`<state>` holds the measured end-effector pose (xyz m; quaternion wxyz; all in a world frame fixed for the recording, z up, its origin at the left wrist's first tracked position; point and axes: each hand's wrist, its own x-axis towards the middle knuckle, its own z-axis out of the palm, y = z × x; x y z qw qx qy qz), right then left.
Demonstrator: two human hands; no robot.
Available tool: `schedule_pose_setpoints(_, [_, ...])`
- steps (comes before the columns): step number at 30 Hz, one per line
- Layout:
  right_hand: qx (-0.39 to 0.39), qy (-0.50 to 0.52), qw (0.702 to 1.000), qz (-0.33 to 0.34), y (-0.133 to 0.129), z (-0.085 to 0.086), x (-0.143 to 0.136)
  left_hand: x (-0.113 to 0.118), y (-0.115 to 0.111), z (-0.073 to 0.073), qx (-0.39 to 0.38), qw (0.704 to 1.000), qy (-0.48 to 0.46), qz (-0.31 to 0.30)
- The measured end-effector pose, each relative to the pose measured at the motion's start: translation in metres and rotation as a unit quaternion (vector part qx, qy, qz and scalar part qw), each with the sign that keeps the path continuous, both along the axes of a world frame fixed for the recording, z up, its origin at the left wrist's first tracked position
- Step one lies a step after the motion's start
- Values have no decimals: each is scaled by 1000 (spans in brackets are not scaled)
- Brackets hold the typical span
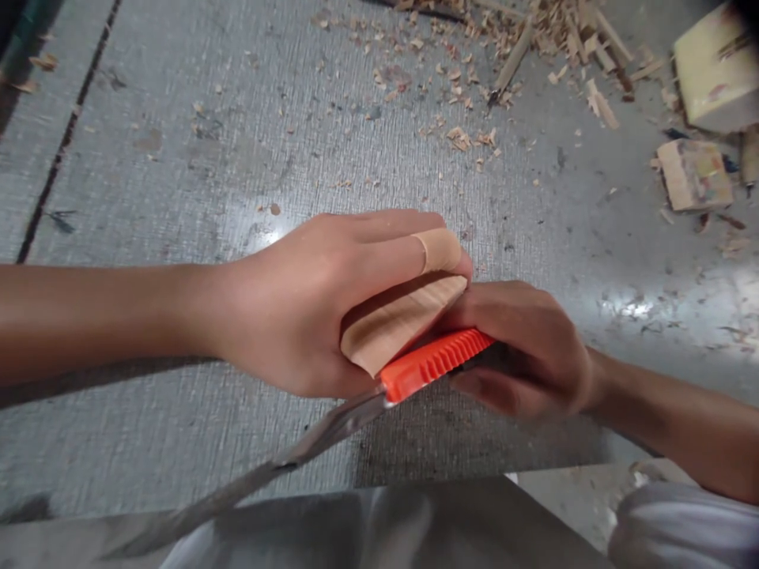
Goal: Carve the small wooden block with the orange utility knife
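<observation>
My left hand [296, 292] is wrapped round a pale carved piece of wood [403, 316], with a tan bandage [442, 249] on one finger. The wood tapers to a tip at the upper right, and part of it is hidden under my fingers. My right hand [525, 348] grips the ridged orange handle of a long metal tool [436, 363]. Its grey shaft slants down to the lower left and blurs, so I cannot tell whether it is a file or a blade. The handle lies close against the wood's lower edge.
A grey textured surface [237, 150] lies beneath, with a dark seam at the left. Wood shavings and offcuts [581, 39] are heaped at the top right. A small wooden block [693, 175] and a yellowish block [717, 75] sit at the right. Grey cloth [379, 525] shows at the bottom.
</observation>
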<state>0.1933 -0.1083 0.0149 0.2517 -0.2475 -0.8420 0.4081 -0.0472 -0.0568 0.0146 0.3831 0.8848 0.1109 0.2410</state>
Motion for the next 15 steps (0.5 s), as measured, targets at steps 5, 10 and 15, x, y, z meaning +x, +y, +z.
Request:
schedule_pose_setpoints(5, [-3,1,1000,-2,0,1,1,0,-1,2,-6,1000,-5,5])
schedule_pose_setpoints(10, [-3,2,1000,-3,-1,1,1,-1,-2,4,2,1000,19,7])
schedule_pose_setpoints(15, [-17,-4,1000,-4,-2,3,1,1,-3,4,20,1000,14,15])
